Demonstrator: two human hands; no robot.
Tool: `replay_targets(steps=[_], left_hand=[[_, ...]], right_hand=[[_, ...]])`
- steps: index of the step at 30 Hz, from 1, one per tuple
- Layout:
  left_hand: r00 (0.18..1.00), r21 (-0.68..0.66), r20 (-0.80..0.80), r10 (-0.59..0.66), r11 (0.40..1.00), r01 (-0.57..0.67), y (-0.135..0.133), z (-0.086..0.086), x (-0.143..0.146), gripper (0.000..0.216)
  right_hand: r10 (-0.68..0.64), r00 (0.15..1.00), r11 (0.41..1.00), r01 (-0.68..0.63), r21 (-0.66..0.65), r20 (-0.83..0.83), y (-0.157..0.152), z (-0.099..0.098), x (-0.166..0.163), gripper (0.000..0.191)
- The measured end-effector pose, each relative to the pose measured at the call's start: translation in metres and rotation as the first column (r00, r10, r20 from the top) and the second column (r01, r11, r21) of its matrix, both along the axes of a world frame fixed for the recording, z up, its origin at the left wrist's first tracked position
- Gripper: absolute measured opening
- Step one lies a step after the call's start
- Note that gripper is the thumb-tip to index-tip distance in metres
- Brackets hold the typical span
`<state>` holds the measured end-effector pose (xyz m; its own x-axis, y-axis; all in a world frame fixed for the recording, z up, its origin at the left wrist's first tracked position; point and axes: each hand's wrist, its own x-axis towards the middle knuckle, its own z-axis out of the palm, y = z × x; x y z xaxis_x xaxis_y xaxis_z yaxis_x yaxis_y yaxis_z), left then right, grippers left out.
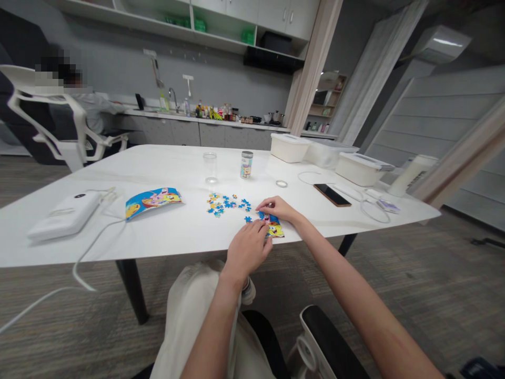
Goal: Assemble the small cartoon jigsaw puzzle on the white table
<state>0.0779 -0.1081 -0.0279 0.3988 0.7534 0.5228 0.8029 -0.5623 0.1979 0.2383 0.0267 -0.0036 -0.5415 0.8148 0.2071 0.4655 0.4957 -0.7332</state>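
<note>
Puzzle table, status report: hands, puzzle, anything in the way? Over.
Left hand, right hand at joined puzzle section. Loose pieces farther left. Hands partly block view of section.

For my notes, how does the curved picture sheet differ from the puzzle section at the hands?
The picture sheet is larger than the puzzle section. The sheet bows up from the table; the section looks flat on it. The sheet lies untouched, while the left hand and right hand are at the section. Both show blue and yellow cartoon art.
</note>
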Motion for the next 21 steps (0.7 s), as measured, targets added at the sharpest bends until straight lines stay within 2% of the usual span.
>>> replay_targets(steps=[11,21], left_hand=[[1.0,-0.011,-0.03,-0.003,1.0,0.002,0.001,0.0,-0.001,0.034],[0.999,-0.004,-0.039,-0.002,1.0,0.002,0.0,0.001,0.0,0.034]], right_hand=[[0.03,0.999,0.997,-0.032,0.065,0.027,0.002,-0.002,0.0,0.017],[-0.036,0.999,0.998,0.038,0.058,-0.037,0.003,-0.01,0.0,0.017]])
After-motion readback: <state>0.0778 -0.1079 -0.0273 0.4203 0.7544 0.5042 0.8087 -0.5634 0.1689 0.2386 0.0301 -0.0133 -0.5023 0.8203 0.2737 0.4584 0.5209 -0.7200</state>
